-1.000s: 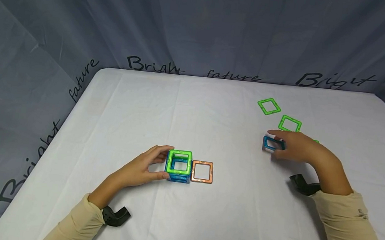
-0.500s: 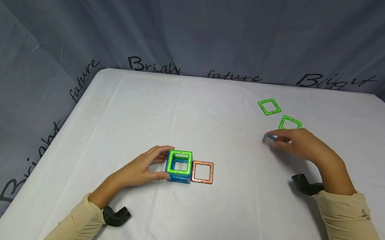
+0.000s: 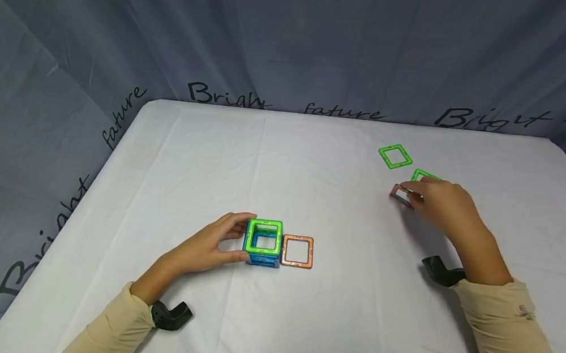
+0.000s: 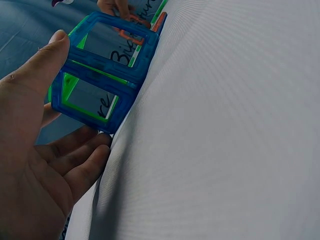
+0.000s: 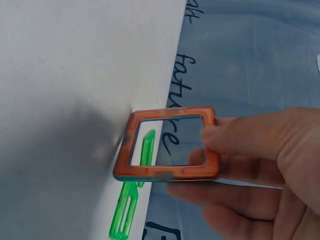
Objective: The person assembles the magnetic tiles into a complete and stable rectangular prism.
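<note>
My left hand [image 3: 209, 249] holds a small cube [image 3: 264, 252] of magnetic tiles between thumb and fingers; its top frame is green and its sides blue. On the cloth against its right side lies a flat orange magnetic tile [image 3: 310, 253]. At the right, my right hand [image 3: 446, 206] pinches a square magnetic tile [image 5: 165, 172] by one edge, tilted. Its orange face shows in the right wrist view, with a blue edge beneath; whether a second tile is stacked there I cannot tell.
Beyond my right hand lie a green tile [image 3: 401, 163] and a second green tile [image 3: 427, 174], partly covered by that hand. The white tablecloth [image 3: 202, 163] ends at a dark curtain [image 3: 326, 44] with handwriting. A black wrist mount [image 3: 172, 316] sits below the left hand.
The tile in my right hand has turned from showing blue to showing orange, and that hand has shifted slightly toward the far edge. The left hand and cube have stayed put.
</note>
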Available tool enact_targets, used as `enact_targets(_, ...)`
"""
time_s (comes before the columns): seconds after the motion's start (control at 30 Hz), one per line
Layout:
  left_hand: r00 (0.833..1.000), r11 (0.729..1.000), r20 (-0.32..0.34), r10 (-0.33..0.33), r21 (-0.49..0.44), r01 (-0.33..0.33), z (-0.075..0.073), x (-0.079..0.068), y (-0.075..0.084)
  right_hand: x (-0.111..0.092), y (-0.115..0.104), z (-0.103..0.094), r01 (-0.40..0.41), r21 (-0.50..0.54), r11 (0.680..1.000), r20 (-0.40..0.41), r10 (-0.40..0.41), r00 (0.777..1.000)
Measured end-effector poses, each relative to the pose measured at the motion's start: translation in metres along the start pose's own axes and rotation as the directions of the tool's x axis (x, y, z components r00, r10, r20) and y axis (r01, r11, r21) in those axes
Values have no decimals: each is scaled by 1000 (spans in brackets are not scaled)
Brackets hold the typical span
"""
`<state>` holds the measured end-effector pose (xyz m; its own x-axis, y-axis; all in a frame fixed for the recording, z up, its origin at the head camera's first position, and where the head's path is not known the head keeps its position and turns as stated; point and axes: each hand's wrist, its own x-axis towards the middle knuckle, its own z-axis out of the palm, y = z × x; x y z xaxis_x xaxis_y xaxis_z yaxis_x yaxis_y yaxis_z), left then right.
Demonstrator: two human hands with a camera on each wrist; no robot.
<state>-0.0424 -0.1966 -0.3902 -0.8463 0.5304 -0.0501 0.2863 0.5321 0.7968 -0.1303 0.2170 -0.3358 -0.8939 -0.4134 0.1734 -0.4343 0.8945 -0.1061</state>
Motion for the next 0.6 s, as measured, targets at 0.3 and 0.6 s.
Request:
enact_targets(0.3,1000,1000,1,3,4,-3,0,0,-2,0,-20,10,136,-21,991,-201,-137,970)
enact_targets(0.6,1000,1000,7,2,2,-2,0,0,-2,8,-71,15,281,39,959,-240,-264,934)
